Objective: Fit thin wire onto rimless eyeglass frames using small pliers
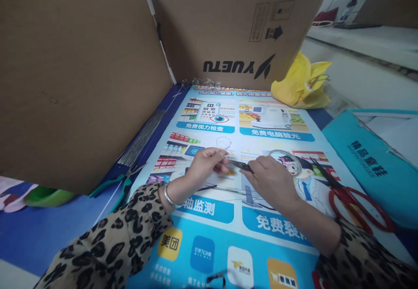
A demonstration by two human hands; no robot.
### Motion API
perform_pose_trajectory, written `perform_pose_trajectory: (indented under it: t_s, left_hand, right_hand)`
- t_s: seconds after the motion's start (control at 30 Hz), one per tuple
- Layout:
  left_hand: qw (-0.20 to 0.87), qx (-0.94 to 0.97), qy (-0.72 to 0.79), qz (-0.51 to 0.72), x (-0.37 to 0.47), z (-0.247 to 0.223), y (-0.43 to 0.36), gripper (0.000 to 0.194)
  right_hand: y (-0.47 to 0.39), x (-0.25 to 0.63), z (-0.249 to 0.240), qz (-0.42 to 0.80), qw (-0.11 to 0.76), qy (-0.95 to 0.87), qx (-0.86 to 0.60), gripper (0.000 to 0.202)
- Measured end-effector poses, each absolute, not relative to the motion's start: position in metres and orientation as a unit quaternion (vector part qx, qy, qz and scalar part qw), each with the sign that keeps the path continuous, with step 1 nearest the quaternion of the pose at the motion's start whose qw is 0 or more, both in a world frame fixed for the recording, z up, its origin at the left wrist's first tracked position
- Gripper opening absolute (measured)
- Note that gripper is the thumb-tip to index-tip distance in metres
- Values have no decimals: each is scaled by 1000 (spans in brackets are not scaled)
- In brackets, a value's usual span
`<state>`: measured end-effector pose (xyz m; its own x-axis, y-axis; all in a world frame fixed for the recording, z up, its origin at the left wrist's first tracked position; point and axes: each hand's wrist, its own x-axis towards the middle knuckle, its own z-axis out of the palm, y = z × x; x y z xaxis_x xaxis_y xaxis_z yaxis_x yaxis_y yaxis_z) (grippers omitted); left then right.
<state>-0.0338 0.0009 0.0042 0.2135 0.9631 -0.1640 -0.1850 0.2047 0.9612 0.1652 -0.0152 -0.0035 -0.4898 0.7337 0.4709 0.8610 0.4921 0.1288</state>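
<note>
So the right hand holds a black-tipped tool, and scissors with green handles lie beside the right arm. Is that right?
Not quite: the scissors have red handles, as the head view shows. The right hand does hold the black-tipped tool.

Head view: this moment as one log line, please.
right hand: holds pliers | left hand: fingers by pliers' tip | scissors: right of right hand

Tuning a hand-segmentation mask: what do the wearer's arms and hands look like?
Left hand and right hand: both ungloved. Left sleeve and right sleeve: matching leopard print, dark blotches on tan, the right one in deeper shadow. Both sleeves end short of the wrists. Silver-coloured bangle on the left wrist; none visible on the right.
</note>
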Motion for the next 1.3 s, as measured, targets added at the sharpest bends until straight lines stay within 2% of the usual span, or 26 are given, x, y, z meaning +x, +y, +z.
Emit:
perform_pose_trajectory:
  t_s: [0.23, 0.87, 1.3]
  left_hand:
    - [609, 468, 476, 428, -32, 3, 1, 29]
    - [511, 543, 519, 419, -33, -2, 3, 27]
    - [498, 563, 526, 398, -33, 1, 0, 29]
  right_hand:
    - [-13, 169, 0, -228, 172, -851, -440, 30]
    - [-14, 169, -1, -238, 140, -855, -439, 24]
    - [-16, 166, 3, -242, 139, -858, -432, 27]
